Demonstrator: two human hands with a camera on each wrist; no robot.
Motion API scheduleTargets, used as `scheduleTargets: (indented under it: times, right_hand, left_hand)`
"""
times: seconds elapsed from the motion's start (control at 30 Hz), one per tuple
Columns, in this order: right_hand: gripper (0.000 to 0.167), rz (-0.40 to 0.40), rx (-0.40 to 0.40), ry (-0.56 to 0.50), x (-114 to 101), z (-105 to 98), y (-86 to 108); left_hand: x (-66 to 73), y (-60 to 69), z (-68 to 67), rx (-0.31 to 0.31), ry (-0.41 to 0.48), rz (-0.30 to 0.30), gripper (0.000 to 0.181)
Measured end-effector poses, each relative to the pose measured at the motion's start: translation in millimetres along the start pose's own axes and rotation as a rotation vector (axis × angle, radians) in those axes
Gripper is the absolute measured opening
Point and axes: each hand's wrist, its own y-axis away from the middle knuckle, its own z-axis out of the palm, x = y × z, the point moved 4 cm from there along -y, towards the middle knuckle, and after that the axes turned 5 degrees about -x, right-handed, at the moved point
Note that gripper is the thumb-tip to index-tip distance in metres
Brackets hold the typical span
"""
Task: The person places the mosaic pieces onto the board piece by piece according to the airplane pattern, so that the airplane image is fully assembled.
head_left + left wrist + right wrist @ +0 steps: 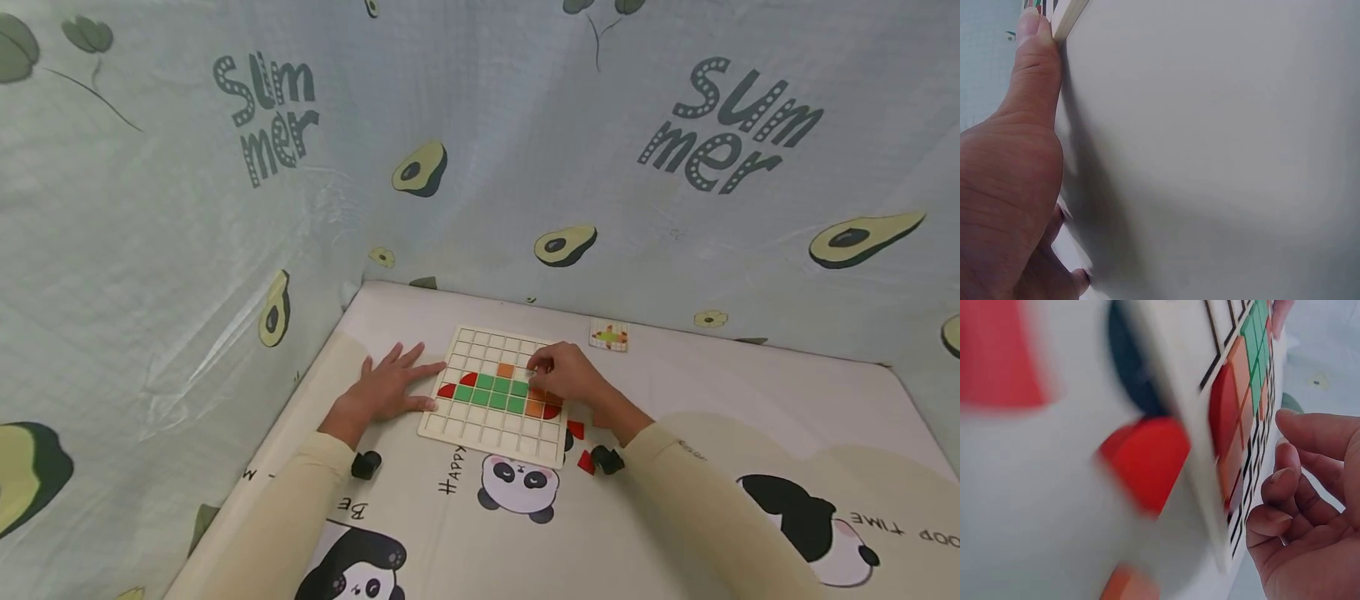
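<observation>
A square wooden grid board [480, 425] lies on the patterned cloth. Across its middle rows sit green square tiles [481, 397], orange tiles [506, 370] and red rounded pieces [446, 390]. My left hand [384, 390] rests spread at the board's left side, its thumb [1032, 69] touching the edge. Over the right part of the board is my right hand [570, 373]. In the right wrist view its fingers [1282, 484] are loosely bent close above the board, with no piece visible between them. Part of the tile pattern is hidden under this hand in the head view.
Loose red pieces [587, 462] lie off the board's right edge, and an orange piece [1127, 584] shows in the right wrist view. A small pattern card [609, 335] lies behind the board. Fabric walls [480, 167] printed with avocados enclose the back and left.
</observation>
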Motion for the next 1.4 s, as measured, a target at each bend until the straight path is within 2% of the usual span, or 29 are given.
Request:
scheduleTargets:
  times: [0.23, 0.47, 0.67, 0.87, 1.0, 1.17, 1.27, 1.4]
  right_hand:
    - [0.010, 0.002, -0.043, -0.014, 21, -9, 43.1]
    - [0.014, 0.019, -0.121, -0.049, 40, -4, 91.4]
    - [0.019, 0.098, -0.085, -0.079, 42, 7, 121.7]
    - [0.032, 0.163, -0.039, 0.001, 36, 18, 127.8]
    - [0.031, 0.152, -0.020, 0.069, 30, 22, 126.8]
    - [0.024, 0.119, -0.017, 0.073, 28, 22, 128.4]
    - [0.019, 0.070, -0.012, 0.078, 29, 20, 129.4]
    - [0.026, 0.062, 0.009, 0.079, 30, 17, 130.7]
  left_hand:
    - [-0.6, -1.1, 1.3, -0.003, 0.005, 0.013, 0.072]
    - [-1.2, -1.6, 1.0, -0.012, 0.004, 0.006, 0.074]
    - [-2.2, -2.8, 0.9, -0.018, 0.004, 0.004, 0.074]
    - [-2.9, -1.9, 1.9, -0.009, 0.002, 0.000, 0.074]
    - [-2.0, -0.6, 2.0, -0.008, 0.011, -0.002, 0.073]
    - [-1.2, -1.8, 2.0, -0.014, 0.018, -0.003, 0.074]
    - [-1.1, -2.6, 1.7, -0.015, 0.014, -0.001, 0.074]
    - [-0.8, -1.6, 0.7, -0.014, 0.010, -0.001, 0.074]
